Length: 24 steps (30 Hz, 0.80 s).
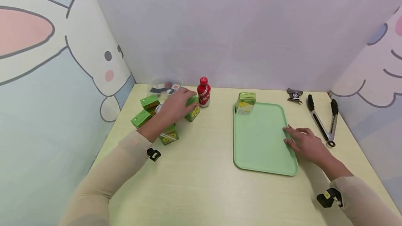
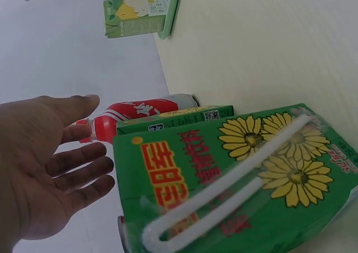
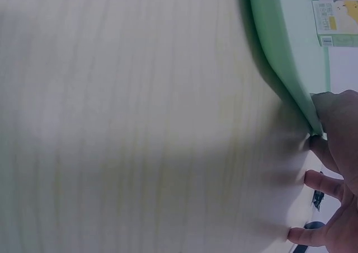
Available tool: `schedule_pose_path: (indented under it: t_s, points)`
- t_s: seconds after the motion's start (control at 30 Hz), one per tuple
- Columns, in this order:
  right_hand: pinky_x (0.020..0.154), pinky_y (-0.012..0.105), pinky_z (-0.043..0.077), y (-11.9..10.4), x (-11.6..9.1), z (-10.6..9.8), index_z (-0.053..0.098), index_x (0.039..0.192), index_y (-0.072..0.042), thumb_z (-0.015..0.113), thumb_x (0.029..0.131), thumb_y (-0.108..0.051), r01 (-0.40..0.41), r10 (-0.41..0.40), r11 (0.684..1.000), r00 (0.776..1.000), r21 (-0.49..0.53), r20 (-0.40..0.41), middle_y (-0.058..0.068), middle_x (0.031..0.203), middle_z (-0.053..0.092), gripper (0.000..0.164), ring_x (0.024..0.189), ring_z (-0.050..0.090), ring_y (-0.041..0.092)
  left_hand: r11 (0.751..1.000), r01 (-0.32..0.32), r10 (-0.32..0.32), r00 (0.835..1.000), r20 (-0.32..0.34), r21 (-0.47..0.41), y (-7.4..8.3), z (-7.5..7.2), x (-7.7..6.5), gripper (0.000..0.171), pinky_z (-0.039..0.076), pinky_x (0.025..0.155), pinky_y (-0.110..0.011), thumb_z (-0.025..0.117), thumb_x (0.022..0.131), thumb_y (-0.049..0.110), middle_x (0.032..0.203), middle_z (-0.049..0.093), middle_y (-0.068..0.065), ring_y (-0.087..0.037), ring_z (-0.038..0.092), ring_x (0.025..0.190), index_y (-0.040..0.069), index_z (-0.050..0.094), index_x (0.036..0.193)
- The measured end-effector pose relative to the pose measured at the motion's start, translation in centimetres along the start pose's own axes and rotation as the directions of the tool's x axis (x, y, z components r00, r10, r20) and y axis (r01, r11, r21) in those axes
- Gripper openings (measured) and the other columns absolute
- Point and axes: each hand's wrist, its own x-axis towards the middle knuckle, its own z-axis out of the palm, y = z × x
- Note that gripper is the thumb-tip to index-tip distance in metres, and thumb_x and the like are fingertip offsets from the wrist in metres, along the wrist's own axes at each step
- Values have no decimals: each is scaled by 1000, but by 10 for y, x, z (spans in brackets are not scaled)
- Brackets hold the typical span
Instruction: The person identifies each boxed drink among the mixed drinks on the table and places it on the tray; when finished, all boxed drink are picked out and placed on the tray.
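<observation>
My left hand [image 1: 180,105] hovers over a green drink carton [image 1: 192,110] with yellow flowers, beside a red-capped bottle [image 1: 204,93]. In the left wrist view, the fingers of that hand [image 2: 50,163] are spread loosely and hold nothing. A nearer carton [image 2: 240,180] with a white straw on its side fills much of that view. On the right, my right hand [image 1: 306,145] pinches the right rim of a pale green tray [image 1: 265,142] between thumb and forefinger, the other fingertips touching the table. A light green pear-pictured carton [image 1: 246,104] stands upright at the tray's back left corner.
Several green cartons [image 1: 150,104] cluster at the left, partly hidden by my left arm. Behind them is a clear container [image 1: 154,84] with small pieces inside. Black-tipped tongs [image 1: 321,125] and a small black packet [image 1: 294,95] lie right of the tray. Walls border the table.
</observation>
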Motion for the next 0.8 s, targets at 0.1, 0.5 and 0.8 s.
schedule_pose_path:
  t_s: [0.1,0.5,0.8]
  points:
    - [86,80,57,0,0,0,57,158,-5,66,112,-35,-4,4,1000,1000,0,1,27,163,54,55,137,53,63,1000,26,-26,999,-20,-2,-3,1,-2,52,56,116,-53,73,108,41,154,63,-15,-35,61,144,14,65,152]
    - [88,83,55,1,-1,3,57,158,-5,65,113,-35,-9,9,1000,1000,4,-6,27,163,54,55,137,52,63,983,184,-183,983,-26,17,-5,6,0,54,59,83,-43,75,104,52,112,72,-11,-28,66,98,4,72,128]
    - [87,83,55,-1,-2,3,57,157,-4,65,113,-34,-6,6,1000,1000,4,-20,28,162,55,55,135,53,65,967,256,-255,966,-36,19,-3,11,5,50,42,58,-32,76,102,56,74,55,-4,-21,56,68,9,67,90]
